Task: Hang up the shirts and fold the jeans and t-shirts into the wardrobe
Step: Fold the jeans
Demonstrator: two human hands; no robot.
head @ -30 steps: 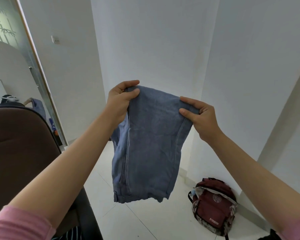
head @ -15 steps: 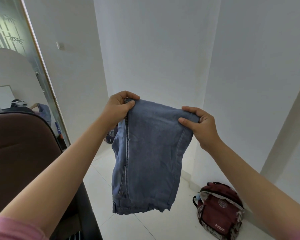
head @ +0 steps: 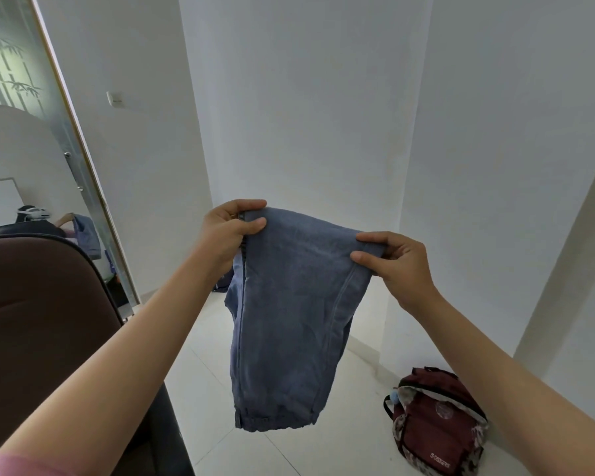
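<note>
The jeans point(head: 289, 314) are being held up in mid-air above the floor, already folded — the long axis is hanging straight down from the top fold. That fold is being pinched at one corner by the left hand point(head: 229, 231) and at the other by the right hand point(head: 397, 266), both equally near.

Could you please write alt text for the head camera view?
Two hands, left hand and right hand, hold folded blue jeans up by the top edge above a white floor. A maroon backpack sits lower right.
</note>
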